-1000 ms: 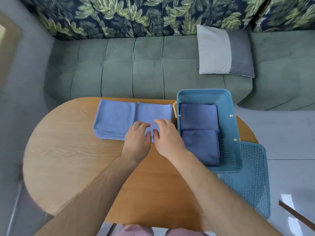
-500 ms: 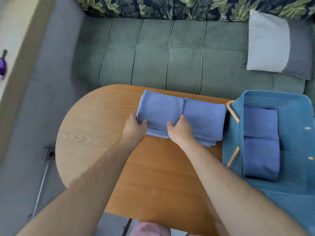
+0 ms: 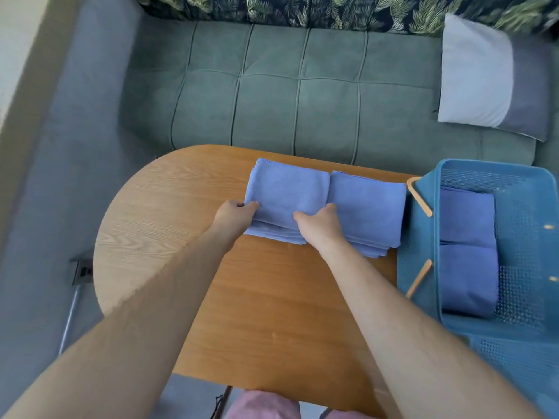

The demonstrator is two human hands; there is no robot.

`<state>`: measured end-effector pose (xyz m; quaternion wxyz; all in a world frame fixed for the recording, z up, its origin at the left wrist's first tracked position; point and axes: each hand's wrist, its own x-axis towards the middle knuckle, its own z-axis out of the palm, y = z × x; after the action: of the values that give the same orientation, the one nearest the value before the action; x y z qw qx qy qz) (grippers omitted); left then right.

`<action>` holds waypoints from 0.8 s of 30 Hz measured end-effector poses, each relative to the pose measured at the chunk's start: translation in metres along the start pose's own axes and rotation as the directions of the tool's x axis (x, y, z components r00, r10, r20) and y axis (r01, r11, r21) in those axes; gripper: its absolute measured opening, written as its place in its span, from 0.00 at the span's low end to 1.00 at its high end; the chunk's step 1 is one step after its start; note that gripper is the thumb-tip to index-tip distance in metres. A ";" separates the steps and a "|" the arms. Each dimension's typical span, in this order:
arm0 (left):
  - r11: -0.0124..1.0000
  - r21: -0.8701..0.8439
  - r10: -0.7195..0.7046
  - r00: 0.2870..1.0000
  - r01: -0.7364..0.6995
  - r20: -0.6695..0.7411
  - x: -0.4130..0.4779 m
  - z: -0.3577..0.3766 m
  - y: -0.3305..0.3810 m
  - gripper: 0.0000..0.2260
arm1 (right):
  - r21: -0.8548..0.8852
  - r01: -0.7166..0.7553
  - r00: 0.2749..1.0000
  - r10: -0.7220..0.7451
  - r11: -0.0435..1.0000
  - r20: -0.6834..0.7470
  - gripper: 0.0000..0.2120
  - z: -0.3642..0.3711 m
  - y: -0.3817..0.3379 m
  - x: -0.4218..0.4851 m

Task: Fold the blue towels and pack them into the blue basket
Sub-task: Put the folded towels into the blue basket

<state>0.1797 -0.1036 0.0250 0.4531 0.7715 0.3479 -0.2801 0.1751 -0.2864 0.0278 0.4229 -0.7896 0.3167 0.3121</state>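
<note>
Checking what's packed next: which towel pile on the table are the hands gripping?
The left pile, farther from the basket; left hand and right hand pinch its near edge.

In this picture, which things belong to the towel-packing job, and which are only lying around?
Job: left towel stack, gripped by the left hand and right hand; right towel stack; blue basket; folded towels inside it.
Lying about: pillow, sofa, mesh panel by the basket.

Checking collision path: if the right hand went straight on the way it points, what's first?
The left towel stack, which the right hand grips at its near edge. Beyond it, probably only table, then the sofa; depth unclear.
</note>
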 end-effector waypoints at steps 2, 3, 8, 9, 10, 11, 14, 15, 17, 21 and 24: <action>0.996 -0.084 -0.025 0.999 0.028 0.040 -0.001 -0.002 0.001 0.14 | 0.013 0.016 1.000 -0.015 1.000 -0.004 0.13 -0.003 0.003 -0.001; 0.991 -0.133 -0.024 0.998 0.032 0.059 -0.003 -0.001 0.001 0.15 | 0.020 0.018 1.000 -0.018 1.000 -0.001 0.10 -0.004 0.004 -0.002; 0.952 -0.298 -0.017 0.985 0.068 0.172 -0.014 -0.002 0.003 0.18 | 0.221 -0.076 0.992 0.052 0.972 0.115 0.11 -0.010 0.011 -0.009; 0.945 -0.318 -0.005 0.978 0.073 0.210 -0.017 -0.002 0.004 0.20 | 0.254 -0.103 0.987 0.067 0.962 0.145 0.14 -0.011 0.012 -0.011; 0.940 -0.334 0.018 0.971 0.065 0.240 -0.021 -0.003 0.004 0.19 | 0.286 -0.122 0.982 0.073 0.951 0.175 0.17 -0.012 0.014 -0.012; 0.936 -0.347 0.039 0.968 0.051 0.247 -0.025 -0.002 0.004 0.18 | 0.323 -0.130 0.978 0.068 0.937 0.197 0.19 -0.013 0.017 -0.013; 0.926 -0.377 0.077 0.986 -0.015 0.151 -0.043 0.000 0.003 0.23 | 0.442 -0.084 0.979 -0.010 0.893 0.206 0.23 -0.018 0.023 -0.020; 0.921 -0.387 0.102 0.988 -0.050 0.116 -0.050 0.001 0.003 0.26 | 0.453 -0.044 0.981 -0.047 0.890 0.188 0.25 -0.022 0.026 -0.025; 0.910 -0.389 0.183 0.981 -0.141 0.072 -0.069 0.004 0.006 0.28 | 0.433 0.101 0.978 -0.169 0.895 0.120 0.30 -0.033 0.033 -0.035; 0.861 -0.367 0.381 0.924 -0.353 0.006 -0.111 0.023 0.022 0.31 | 0.352 0.437 0.887 -0.461 0.828 -0.017 0.41 -0.069 0.050 -0.058; 0.817 -0.271 0.523 0.852 -0.509 -0.021 -0.137 0.055 0.038 0.32 | 0.279 0.555 0.829 -0.548 0.783 -0.113 0.33 -0.109 0.067 -0.063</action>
<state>0.1210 -0.2042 0.1226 0.6208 0.7607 0.1478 -0.1186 0.1102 -0.3950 0.0928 0.6063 -0.7778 0.1213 0.1129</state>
